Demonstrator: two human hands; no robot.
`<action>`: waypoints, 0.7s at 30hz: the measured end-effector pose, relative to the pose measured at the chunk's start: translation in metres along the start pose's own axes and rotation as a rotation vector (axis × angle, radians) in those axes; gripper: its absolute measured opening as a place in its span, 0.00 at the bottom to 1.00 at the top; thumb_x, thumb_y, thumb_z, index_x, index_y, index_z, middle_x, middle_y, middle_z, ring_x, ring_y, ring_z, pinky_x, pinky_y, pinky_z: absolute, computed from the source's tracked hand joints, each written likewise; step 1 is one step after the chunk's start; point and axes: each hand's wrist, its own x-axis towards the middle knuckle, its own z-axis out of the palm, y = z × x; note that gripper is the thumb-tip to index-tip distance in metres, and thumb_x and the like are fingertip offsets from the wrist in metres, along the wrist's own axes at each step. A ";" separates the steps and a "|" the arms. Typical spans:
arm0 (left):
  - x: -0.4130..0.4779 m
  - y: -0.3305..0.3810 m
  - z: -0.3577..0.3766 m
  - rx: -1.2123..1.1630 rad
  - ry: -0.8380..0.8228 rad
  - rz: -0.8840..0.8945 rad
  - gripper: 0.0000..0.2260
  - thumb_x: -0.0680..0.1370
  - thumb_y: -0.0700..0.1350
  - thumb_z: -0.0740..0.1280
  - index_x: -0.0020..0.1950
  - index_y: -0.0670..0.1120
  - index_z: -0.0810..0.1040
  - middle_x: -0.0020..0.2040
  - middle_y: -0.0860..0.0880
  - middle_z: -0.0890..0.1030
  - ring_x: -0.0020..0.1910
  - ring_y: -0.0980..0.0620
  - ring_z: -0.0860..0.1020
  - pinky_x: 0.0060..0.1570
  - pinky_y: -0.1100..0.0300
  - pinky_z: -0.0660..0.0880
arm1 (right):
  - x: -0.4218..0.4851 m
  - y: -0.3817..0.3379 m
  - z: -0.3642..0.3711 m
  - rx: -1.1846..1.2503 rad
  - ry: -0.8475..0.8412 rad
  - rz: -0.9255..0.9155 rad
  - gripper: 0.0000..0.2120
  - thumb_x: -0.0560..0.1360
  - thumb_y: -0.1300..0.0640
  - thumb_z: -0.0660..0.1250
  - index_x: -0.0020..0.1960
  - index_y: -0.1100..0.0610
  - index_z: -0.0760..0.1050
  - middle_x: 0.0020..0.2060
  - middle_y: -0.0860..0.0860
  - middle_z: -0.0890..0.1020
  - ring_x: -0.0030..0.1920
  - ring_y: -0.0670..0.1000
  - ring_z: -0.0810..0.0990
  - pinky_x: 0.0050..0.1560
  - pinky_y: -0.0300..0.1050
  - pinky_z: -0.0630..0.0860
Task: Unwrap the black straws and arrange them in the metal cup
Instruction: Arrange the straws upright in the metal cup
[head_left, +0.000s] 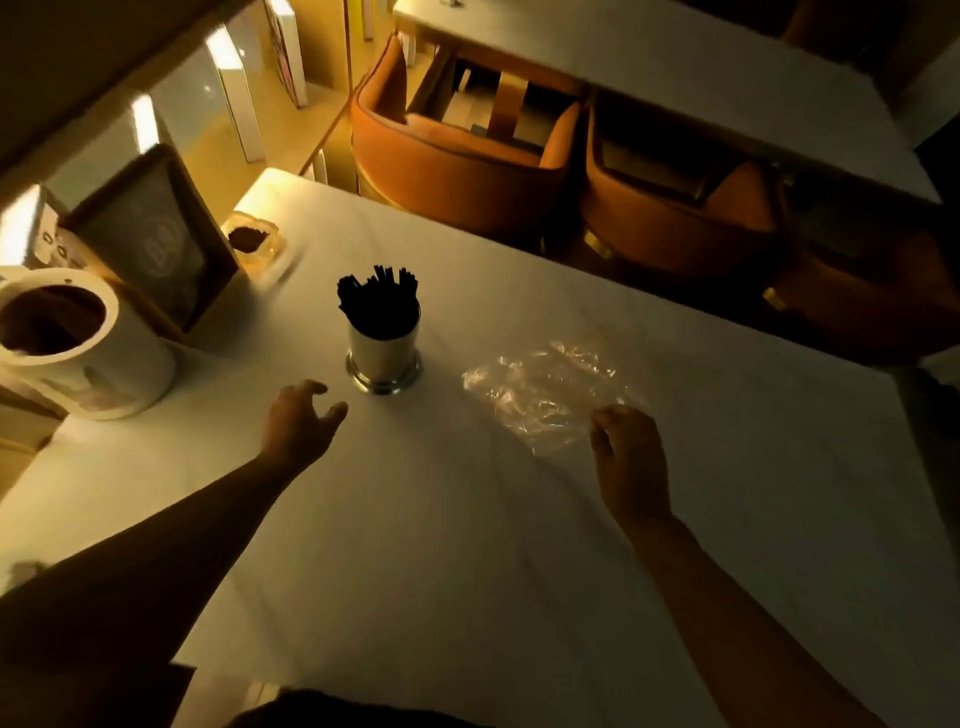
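A metal cup (383, 358) stands upright near the middle of the white table (467, 545). Several black straws (378, 304) stick out of its top in a bunch. A crumpled clear plastic wrapper (540, 389) lies flat on the table to the cup's right. My left hand (301, 421) hovers just in front and left of the cup, fingers apart and holding nothing. My right hand (628, 462) sits at the wrapper's near right edge with fingers loosely curled; whether it touches the wrapper I cannot tell.
A white cylindrical container (78, 343) stands at the table's left edge. Behind it are a dark menu stand (150, 244) and a small glass ashtray (254, 241). Orange chairs (457, 161) and another table (675, 88) lie beyond the far edge.
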 end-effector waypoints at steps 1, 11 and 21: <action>-0.004 -0.011 0.010 0.058 -0.045 -0.024 0.24 0.80 0.53 0.71 0.72 0.43 0.74 0.72 0.36 0.73 0.70 0.36 0.72 0.67 0.38 0.73 | -0.004 0.005 0.013 -0.020 -0.043 0.030 0.09 0.76 0.63 0.69 0.55 0.65 0.81 0.52 0.61 0.82 0.56 0.62 0.78 0.58 0.54 0.75; -0.023 -0.083 0.073 0.367 -0.077 0.032 0.38 0.80 0.73 0.46 0.84 0.58 0.38 0.85 0.50 0.37 0.82 0.50 0.33 0.81 0.43 0.37 | -0.037 0.031 0.106 -0.009 -0.391 0.274 0.22 0.73 0.64 0.64 0.68 0.63 0.74 0.68 0.64 0.73 0.71 0.63 0.68 0.69 0.55 0.66; -0.023 -0.081 0.076 0.439 -0.035 0.046 0.38 0.78 0.75 0.40 0.83 0.58 0.33 0.84 0.50 0.33 0.81 0.51 0.31 0.81 0.43 0.35 | -0.041 0.032 0.128 -0.207 -0.380 0.197 0.19 0.75 0.44 0.64 0.62 0.52 0.77 0.66 0.57 0.76 0.63 0.60 0.75 0.57 0.58 0.70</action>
